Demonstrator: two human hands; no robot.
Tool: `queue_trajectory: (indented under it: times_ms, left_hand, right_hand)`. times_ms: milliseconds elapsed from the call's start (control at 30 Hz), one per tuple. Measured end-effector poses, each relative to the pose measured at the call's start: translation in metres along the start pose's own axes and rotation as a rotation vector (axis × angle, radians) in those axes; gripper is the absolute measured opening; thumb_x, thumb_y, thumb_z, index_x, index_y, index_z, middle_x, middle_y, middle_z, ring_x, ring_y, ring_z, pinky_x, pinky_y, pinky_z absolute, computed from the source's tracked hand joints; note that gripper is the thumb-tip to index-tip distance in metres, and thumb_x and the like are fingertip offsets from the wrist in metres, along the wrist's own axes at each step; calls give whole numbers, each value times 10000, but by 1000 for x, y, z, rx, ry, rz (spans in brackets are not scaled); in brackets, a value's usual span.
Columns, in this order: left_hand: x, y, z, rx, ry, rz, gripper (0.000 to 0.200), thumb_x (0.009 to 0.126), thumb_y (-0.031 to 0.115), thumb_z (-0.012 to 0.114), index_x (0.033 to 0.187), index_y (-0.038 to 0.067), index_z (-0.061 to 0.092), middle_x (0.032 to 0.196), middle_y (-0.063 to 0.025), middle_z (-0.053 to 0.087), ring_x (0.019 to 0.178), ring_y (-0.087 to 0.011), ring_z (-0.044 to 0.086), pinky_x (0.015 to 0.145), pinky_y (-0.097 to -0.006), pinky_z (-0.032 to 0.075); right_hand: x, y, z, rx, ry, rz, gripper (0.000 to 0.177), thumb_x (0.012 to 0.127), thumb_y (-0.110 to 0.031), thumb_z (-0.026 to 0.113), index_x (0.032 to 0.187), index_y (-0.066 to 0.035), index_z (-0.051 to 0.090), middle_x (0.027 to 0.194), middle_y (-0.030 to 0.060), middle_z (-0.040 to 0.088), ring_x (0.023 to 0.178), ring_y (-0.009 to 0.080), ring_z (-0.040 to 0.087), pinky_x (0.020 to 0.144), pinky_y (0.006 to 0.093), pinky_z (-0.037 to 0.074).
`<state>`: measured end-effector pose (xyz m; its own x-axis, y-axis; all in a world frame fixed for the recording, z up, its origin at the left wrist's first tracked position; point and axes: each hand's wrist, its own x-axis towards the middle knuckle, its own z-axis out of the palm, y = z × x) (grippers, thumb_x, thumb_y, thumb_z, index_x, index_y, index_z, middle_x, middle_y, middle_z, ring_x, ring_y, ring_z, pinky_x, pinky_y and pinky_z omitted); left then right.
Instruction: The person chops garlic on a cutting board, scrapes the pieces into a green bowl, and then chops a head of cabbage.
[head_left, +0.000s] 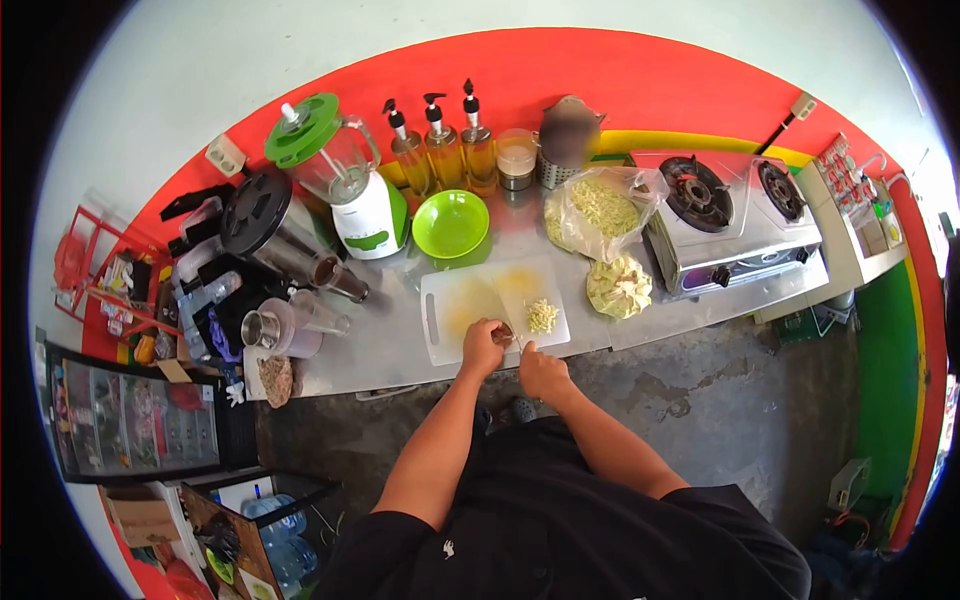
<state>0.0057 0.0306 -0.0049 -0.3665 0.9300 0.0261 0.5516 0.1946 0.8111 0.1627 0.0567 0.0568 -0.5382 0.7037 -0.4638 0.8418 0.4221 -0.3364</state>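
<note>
A white cutting board (450,325) with yellowish stains lies on the metal counter. Near its front edge my left hand (484,348) is closed around a small reddish-brown item, too small to name. Just to the right, my right hand (543,373) is wrapped round the handle of a knife (518,341), whose thin blade points toward the left hand's item. A small heap of pale chopped pieces (541,316) sits on the board's right part, beyond my right hand.
Behind the board stand a green bowl (450,224), a blender (368,215) and pump bottles (443,150). To the right are a bag of shredded greens (603,208), a pale cabbage (619,287) and a two-burner stove (735,225). Cups (290,328) stand at the left.
</note>
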Motion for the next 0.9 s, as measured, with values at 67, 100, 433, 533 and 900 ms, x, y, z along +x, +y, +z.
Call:
queue_trajectory:
  times_ms: [67,100,433,533,900]
  left_hand:
    - [-2,-3,2,-44,-5,-3,205,697,26,832,875,26,730,869,-134,677,823,-289,672,757,-406,533]
    - [-2,-3,3,-91,9,-19,202,697,24,830,872,25,729,869,-132,675,817,-281,670,755,-403,530]
    - [-7,-6,3,-26,31,58,174,727,43,809,869,12,713,841,-108,650,766,-239,605,721,-358,492]
    - [-9,1,2,-50,94,56,169,729,46,805,867,17,712,846,-97,649,779,-242,595,732,-361,489]
    - [-12,-1,-3,-36,48,71,154,763,85,783,897,22,740,873,-100,654,853,-256,599,780,-357,491]
  right_hand:
    - [-2,-1,4,-15,13,19,299,922,-128,555,1155,35,465,1012,277,717,1003,431,712,855,513,569]
    - [1,-2,5,5,13,26,304,916,-128,562,1154,37,468,1006,277,718,997,432,714,851,509,571]
    - [-4,-9,5,35,14,19,311,903,-131,590,1139,39,482,979,267,725,932,402,734,823,495,582]
    - [3,-8,5,11,57,-21,309,902,-125,591,1138,43,484,971,257,727,935,396,735,825,493,582]
    - [7,-7,11,25,75,-14,305,891,-97,589,1140,45,484,956,252,728,903,394,741,773,482,593]
